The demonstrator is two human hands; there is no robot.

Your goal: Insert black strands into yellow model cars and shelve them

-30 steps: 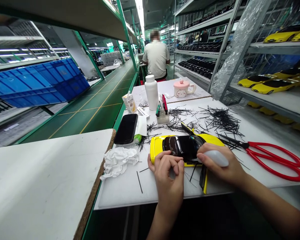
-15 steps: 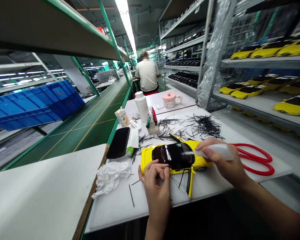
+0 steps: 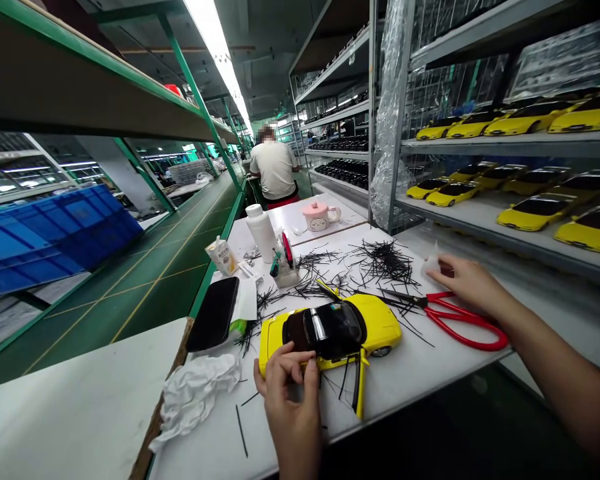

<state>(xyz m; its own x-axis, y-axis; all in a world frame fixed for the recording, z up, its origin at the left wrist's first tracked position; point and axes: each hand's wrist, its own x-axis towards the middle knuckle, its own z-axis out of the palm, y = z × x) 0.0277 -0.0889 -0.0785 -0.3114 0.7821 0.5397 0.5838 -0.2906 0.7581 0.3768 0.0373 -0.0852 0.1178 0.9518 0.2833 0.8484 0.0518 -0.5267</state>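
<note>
A yellow model car (image 3: 380, 319) with a black roof lies on the white work table, its doors swung open. My left hand (image 3: 291, 393) grips the near side of the car's tail, fingers bent around the edge. Toward the table's right side, my right hand (image 3: 466, 277) is closed on a small translucent white squeeze bottle (image 3: 431, 261), partly covered by the fingers. Just below that hand, red-handled scissors (image 3: 480, 345) rest with their blades pointing at the car. Thin black strips (image 3: 387, 261) are heaped behind the car, and a few lie under its near door.
A black phone (image 3: 214, 313), crumpled white tissue (image 3: 200, 393), a white bottle (image 3: 263, 233), a pen holder (image 3: 285, 275) and a pink-lidded mug (image 3: 317, 217) stand or lie around the table. Shelves of yellow cars (image 3: 535, 212) line the right. A green conveyor (image 3: 145, 267) runs left; a person sits ahead.
My right hand has moved away from the car's windshield to the right with the squeeze bottle, uncovering the hood and the scissor blades. My left hand stays on the car. The view has shifted right.
</note>
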